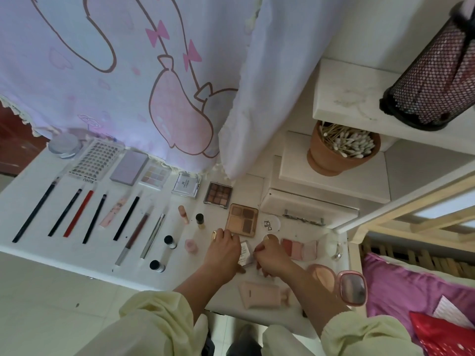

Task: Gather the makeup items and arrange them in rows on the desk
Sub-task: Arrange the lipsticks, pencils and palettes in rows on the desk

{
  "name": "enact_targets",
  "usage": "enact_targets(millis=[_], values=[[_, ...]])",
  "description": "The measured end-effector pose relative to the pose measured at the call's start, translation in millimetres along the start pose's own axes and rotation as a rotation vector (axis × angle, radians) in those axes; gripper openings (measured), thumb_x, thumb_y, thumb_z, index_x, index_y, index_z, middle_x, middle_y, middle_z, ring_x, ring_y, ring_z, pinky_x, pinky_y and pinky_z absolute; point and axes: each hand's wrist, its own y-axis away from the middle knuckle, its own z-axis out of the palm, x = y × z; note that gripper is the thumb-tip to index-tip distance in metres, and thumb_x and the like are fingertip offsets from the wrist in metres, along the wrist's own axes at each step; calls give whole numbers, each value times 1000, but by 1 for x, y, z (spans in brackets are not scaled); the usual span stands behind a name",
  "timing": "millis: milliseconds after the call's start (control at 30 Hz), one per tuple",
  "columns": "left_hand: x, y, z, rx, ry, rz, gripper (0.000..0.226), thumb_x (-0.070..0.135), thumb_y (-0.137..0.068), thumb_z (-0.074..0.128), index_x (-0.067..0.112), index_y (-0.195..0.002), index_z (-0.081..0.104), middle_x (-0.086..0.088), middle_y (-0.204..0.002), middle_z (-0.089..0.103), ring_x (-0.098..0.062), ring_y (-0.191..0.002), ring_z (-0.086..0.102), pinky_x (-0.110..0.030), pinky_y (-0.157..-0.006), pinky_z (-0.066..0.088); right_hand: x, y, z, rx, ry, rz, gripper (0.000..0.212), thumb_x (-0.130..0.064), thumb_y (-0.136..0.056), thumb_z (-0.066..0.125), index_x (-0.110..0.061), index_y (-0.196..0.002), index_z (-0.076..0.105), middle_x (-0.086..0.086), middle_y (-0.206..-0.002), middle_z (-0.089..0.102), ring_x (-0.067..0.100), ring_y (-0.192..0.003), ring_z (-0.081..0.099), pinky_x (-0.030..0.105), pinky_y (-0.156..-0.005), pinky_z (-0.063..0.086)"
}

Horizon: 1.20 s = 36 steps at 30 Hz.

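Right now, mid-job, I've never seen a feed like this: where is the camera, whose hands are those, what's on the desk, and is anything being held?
There is no machine here. One camera sits on a person's head and looks down, so the sleeved arms at the bottom are theirs. The left grip and right grip are bare hands, meeting over a small pale case; whether either actually holds it cannot be told. On the white desk, pencils lie in a row at the left, with palettes lined up behind and small bottles beside them. A pink tube and an open compact lie nearest the person.
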Motion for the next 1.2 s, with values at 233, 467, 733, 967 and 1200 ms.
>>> enact_targets(millis=[233, 467, 733, 967, 1200], values=[[2, 3, -4, 33, 13, 41, 76, 51, -77, 71, 7, -129, 39, -12, -131, 39, -29, -121, 33, -34, -102, 31, 3, -5, 4, -56, -76, -27, 25, -9, -92, 47, -11, -70, 58, 4, -57, 55, 15, -40, 46, 20, -40, 32], [-2, 16, -1, 62, 190, 59, 54, 35, -85, 68, 17, -126, 38, -3, -128, 50, -21, -116, 42, -28, -87, 39, 12, -3, -5, -69, -37, -157, 15, -22, -84, 74, -13, -91, 63, 3, -78, 53, 12, -50, 51, 21, -46, 40], [-11, 37, -20, 179, 694, -31, 18, 15, -86, 68, 23, -100, 59, 8, -97, 67, -11, -92, 62, -25, -80, 50, 13, 18, -32, 70, 102, -367, 20, -25, -78, 77, -38, -72, 63, -3, -65, 55, 8, -60, 47, 28, -61, 38], [-2, 48, -63, 289, 1375, -233, 31, 8, -81, 74, 13, -110, 64, 5, -93, 73, -4, -85, 69, -14, -75, 52, -3, 46, -61, 275, -3, -543, 16, -23, -81, 76, -33, -74, 66, -8, -53, 49, 3, -49, 41, 25, -56, 36], [5, 60, -91, -89, 2213, -224, 20, 20, -88, 59, 13, -104, 68, -21, -111, 69, -30, -104, 66, -37, -93, 50, -2, 60, -60, 458, -42, -700, 12, -21, -83, 74, -26, -76, 66, -7, -55, 50, 6, -51, 42, 32, -53, 40]])
